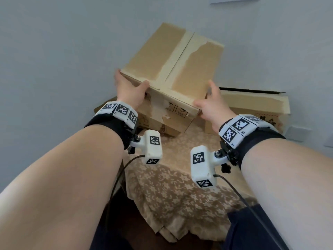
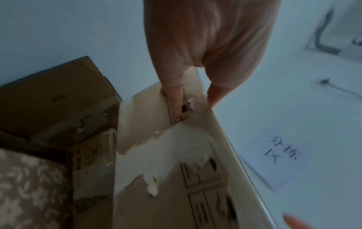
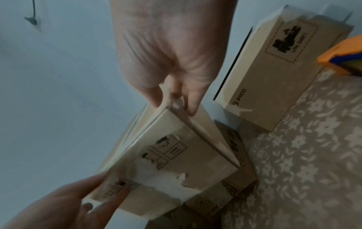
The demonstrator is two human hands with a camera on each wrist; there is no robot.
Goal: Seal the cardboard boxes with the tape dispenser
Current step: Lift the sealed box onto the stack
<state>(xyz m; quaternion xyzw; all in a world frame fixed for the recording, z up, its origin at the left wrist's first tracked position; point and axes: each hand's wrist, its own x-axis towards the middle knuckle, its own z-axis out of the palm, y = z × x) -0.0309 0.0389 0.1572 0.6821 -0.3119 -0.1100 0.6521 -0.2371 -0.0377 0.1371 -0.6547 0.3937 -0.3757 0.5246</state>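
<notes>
A brown cardboard box [image 1: 180,60] with torn pale tape strips along its shut top seam is held tilted above the table. My left hand [image 1: 129,89] grips its near left corner, thumb on the top edge, and a finger [image 2: 176,99] presses the printed front face [image 2: 166,155]. My right hand [image 1: 210,103] grips the near right corner, its fingers [image 3: 192,99] straddling the box's [image 3: 176,155] edge. An orange and blue object [image 3: 344,57], perhaps the tape dispenser, shows cut off at the right edge of the right wrist view.
A second box [image 1: 158,125] lies under the held one. A third box [image 1: 252,107], its top flap ajar, stands at the right against the wall. All rest on a table with a floral cloth [image 1: 171,177]. A paper note [image 2: 278,158] hangs on the wall.
</notes>
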